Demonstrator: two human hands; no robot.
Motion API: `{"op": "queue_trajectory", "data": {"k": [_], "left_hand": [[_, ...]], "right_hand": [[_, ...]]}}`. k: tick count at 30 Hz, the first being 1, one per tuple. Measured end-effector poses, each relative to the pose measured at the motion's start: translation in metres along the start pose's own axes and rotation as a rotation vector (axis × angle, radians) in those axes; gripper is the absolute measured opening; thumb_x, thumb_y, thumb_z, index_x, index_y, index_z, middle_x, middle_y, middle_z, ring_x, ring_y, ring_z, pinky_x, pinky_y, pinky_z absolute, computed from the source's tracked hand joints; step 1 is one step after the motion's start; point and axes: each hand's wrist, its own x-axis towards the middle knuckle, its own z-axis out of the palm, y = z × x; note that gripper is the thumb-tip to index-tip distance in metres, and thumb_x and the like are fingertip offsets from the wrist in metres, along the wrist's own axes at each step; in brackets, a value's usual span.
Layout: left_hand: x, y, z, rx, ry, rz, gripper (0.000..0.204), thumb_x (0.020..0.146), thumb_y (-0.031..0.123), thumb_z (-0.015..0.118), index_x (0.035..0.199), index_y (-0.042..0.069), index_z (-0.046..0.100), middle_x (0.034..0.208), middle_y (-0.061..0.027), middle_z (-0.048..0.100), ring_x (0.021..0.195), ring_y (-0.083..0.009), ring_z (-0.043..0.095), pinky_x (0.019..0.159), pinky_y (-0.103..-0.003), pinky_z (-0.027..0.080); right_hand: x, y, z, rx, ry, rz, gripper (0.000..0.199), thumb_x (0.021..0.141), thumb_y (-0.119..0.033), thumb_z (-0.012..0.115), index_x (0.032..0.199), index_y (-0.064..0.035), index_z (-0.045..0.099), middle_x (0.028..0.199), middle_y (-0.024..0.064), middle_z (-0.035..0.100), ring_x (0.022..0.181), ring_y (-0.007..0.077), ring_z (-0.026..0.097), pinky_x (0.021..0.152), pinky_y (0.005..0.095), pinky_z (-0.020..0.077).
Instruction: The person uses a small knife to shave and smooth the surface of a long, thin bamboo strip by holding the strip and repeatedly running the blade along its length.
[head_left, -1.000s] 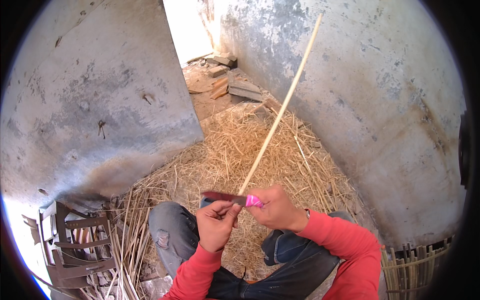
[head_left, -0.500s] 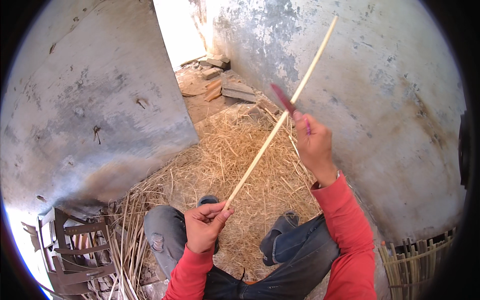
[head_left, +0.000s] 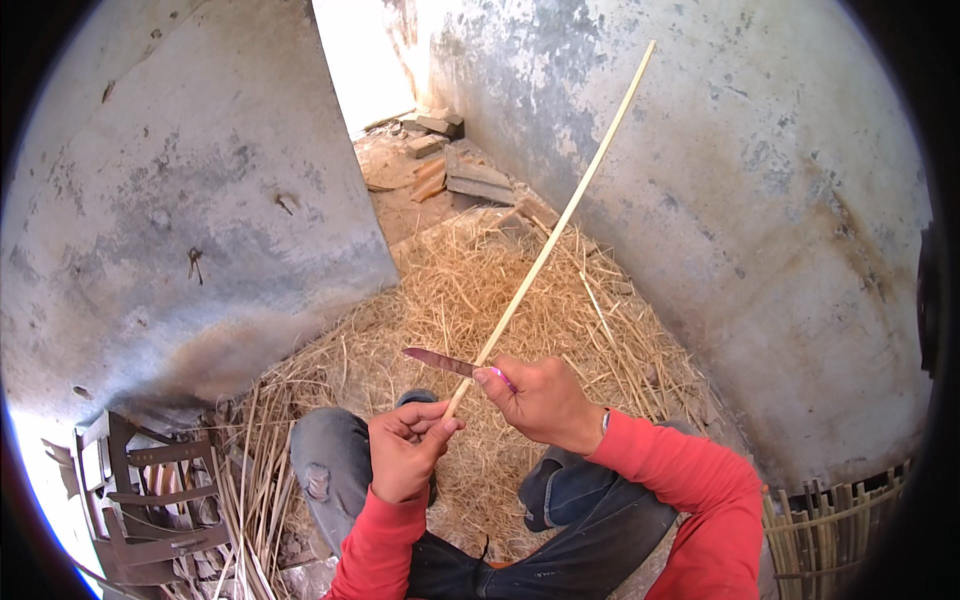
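A long pale strip, bamboo by its look, slants from my left hand up and away to the right. My left hand pinches its near end between thumb and fingers, above my left knee. Closed round the handle of a knife is my right hand, just to the right of the left one. The dark, reddish blade crosses the strip near its held end and points left. Most of the handle is hidden in the fist; a bit of pink shows at it.
Loose shavings cover the floor around my feet. A bundle of thin strips lies at the left beside a dark frame-like object. Bricks and slabs lie by the far opening. Walls rise on both sides; a slatted piece stands at lower right.
My right hand has brought the knife down along the strip, from well up its length to near my left hand. The left hand keeps its hold, and the strip's far end has shifted slightly left.
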Motion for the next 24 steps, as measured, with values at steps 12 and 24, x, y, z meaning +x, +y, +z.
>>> {"op": "queue_trajectory", "data": {"k": [12, 24], "left_hand": [[0.001, 0.003, -0.003, -0.052, -0.020, 0.004, 0.023, 0.092, -0.002, 0.073, 0.114, -0.006, 0.070, 0.092, -0.0134, 0.077, 0.060, -0.0029, 0.057, 0.050, -0.018, 0.040], [0.000, -0.018, 0.016, 0.093, 0.099, 0.174, 0.019, 0.091, -0.004, 0.074, 0.110, -0.007, 0.072, 0.093, -0.0094, 0.076, 0.079, -0.0088, 0.068, 0.071, -0.022, 0.054]], "right_hand": [[0.024, -0.002, -0.031, 0.354, 0.179, 0.194, 0.031, 0.096, -0.033, 0.072, 0.091, -0.0022, 0.073, 0.060, 0.0086, 0.061, 0.052, 0.0151, 0.056, 0.050, 0.0349, 0.0434], [0.005, -0.011, 0.001, 0.387, -0.071, 0.156, 0.013, 0.087, -0.014, 0.072, 0.083, -0.0027, 0.068, 0.060, 0.0148, 0.057, 0.050, 0.0221, 0.055, 0.050, 0.0362, 0.0428]]}}
